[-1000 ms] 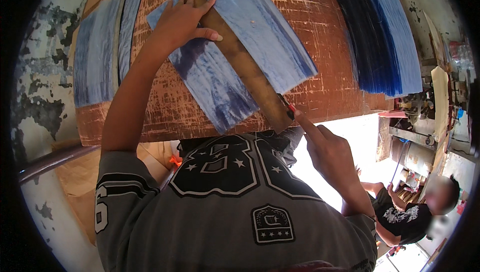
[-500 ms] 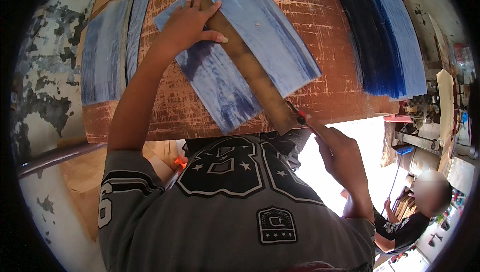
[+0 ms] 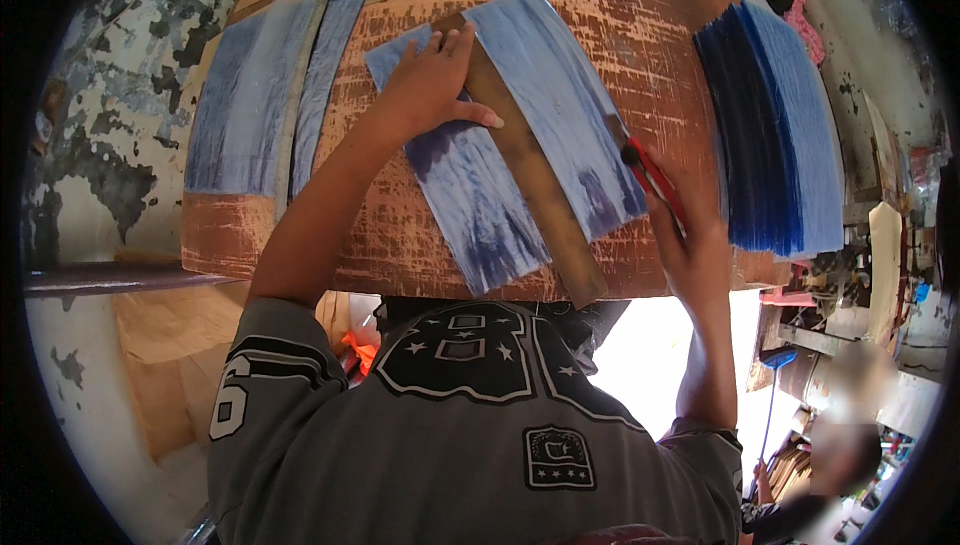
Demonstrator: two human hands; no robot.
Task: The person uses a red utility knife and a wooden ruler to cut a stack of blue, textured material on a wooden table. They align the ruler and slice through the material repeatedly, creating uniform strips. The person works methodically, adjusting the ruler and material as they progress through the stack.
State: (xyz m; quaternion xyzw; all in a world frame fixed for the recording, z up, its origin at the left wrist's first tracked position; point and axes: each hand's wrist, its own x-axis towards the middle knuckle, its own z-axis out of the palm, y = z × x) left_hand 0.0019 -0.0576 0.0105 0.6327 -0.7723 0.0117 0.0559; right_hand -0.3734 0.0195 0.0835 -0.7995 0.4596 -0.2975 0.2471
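My left hand [image 3: 432, 85] lies on a brown straightedge strip [image 3: 535, 165], its fingers stretched out and the thumb spread along the strip. Under the strip is a blue-and-white streaked sheet [image 3: 560, 85], which shows on both sides of it and sits at a slant on the table. The near end of the strip sticks out past the sheet. My right hand [image 3: 688, 235] is closed around a red-handled cutter [image 3: 660, 185] with a dark knob, its tip pointing away from me by the sheet's right edge. Whether the tip touches anything I cannot tell.
The brown tabletop [image 3: 390, 235] is covered in scratches. A thick stack of blue sheets [image 3: 770, 135] stands at its right. More streaked sheets [image 3: 250, 95] lie at the left, and others at the far edge. Another person [image 3: 840, 455] is at the lower right, beside shelving.
My right hand with the cutter has moved from the strip's near end up and away, to the sheet's right edge. My left hand still presses the strip. The whole view has shifted slightly.
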